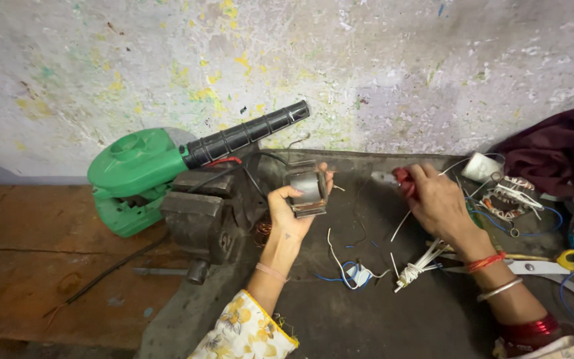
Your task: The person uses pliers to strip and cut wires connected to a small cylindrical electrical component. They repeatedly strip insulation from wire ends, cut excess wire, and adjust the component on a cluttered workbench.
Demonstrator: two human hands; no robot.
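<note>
**Motor coil held up over the bench, red-handled tool alongside**

Coil block (307,189), a grey metal motor winding with copper at its base, sits clamped between thumb and fingers of the left hand (292,211), lifted just right of the vise (200,214). Right hand (437,199), further right of the vise, is closed around a red-handled tool (403,181); tip hidden. Step in hand, by my reading: working the winding's leads. Next move likely calls for steady hold and a fine tool tip at the wire ends. White wire bundle (417,267) lies below. Green blower (142,174) rests behind the vise.
</note>
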